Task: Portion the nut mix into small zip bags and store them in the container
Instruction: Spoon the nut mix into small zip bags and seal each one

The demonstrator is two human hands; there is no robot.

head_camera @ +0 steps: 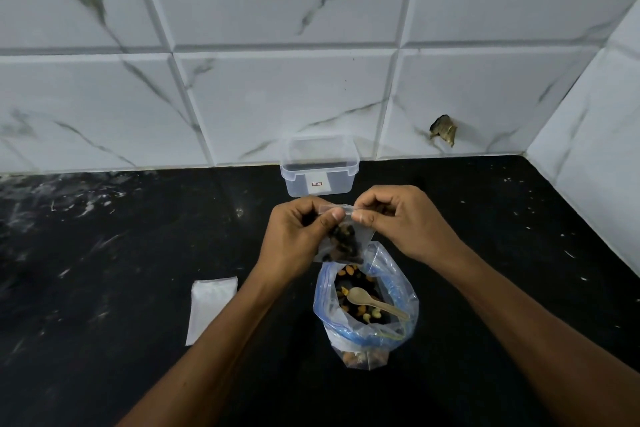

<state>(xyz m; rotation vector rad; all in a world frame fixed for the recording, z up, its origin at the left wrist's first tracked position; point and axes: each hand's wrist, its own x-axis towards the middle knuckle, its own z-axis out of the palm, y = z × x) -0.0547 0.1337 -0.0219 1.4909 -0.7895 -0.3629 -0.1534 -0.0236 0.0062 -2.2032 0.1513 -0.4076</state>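
A stack of empty small bags (211, 308) lies on the black counter (104, 253) at left. The left hand (298, 239) and right hand (398, 222) pinch the top of a filled small bag (341, 236), above the open nut bag (367, 305) with a spoon (375, 302). A clear container (319, 166) sits far, against the tiled wall (277, 62).

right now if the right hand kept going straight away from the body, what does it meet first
Probably the clear container by the tiled wall. The right hand, pinching the small zip bag with the left hand, sits just short of it; depth is unclear.
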